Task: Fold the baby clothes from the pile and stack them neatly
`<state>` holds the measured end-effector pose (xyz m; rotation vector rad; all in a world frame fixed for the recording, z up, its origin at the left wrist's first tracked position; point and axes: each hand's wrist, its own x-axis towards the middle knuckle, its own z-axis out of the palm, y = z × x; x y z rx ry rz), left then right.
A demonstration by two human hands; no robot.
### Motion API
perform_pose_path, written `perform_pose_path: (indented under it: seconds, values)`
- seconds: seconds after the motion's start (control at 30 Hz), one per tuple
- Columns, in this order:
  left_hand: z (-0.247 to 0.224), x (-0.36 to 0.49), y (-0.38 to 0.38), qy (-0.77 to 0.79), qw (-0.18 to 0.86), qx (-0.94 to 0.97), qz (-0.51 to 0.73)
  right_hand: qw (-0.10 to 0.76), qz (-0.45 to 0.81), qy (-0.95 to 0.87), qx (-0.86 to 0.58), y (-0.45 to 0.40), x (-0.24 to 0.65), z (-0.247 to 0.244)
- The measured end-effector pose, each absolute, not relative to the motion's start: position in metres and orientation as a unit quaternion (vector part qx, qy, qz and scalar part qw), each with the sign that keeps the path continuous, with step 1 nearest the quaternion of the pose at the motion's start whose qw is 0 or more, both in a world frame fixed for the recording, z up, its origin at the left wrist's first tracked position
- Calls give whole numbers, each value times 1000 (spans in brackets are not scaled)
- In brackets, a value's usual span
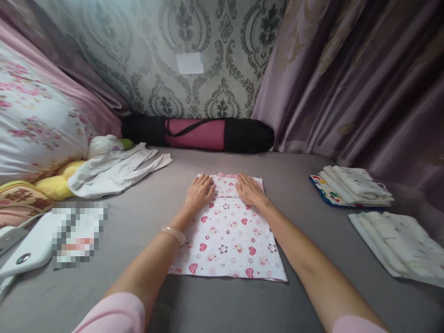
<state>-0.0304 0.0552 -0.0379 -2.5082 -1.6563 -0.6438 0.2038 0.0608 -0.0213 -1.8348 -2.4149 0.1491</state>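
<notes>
In front of me a small white garment (pixel 229 240) printed with pink hearts and flowers lies flat on the grey sheet. Its far end is folded over in a band, and a bit of pink trim shows at the top edge. My left hand (pixel 200 192) rests palm down on the left of this band, fingers stretched forward. On the band's right side my right hand (pixel 249 188) lies flat in the same way. Neither hand grips the cloth. A pale bangle (pixel 174 235) circles my left wrist.
Folded cloths sit at the right in a far stack (pixel 355 187) and a nearer pile (pixel 402 245). White pants (pixel 107 173), plush toys and a white device (pixel 31 249) lie at the left. A black and pink roll bag (pixel 197 134) lies along the wall.
</notes>
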Motion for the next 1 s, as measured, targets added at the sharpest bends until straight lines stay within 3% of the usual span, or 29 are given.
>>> perform_pose_path:
  seconds: [0.33,0.57,0.73,1.0]
  values:
    - [-33,-28,57,-588,-44,-792,-161,-7,78,-777,-624,71,194,-11]
    - [-33,-28,59,-600,-65,-786,-130,56,84,-856,-506,76,132,-16]
    - [-36,-30,61,-602,-72,-784,-129,64,112,-842,-524,88,124,-29]
    - [-31,-29,58,-594,-54,-792,-126,107,149,-817,-547,72,160,-7]
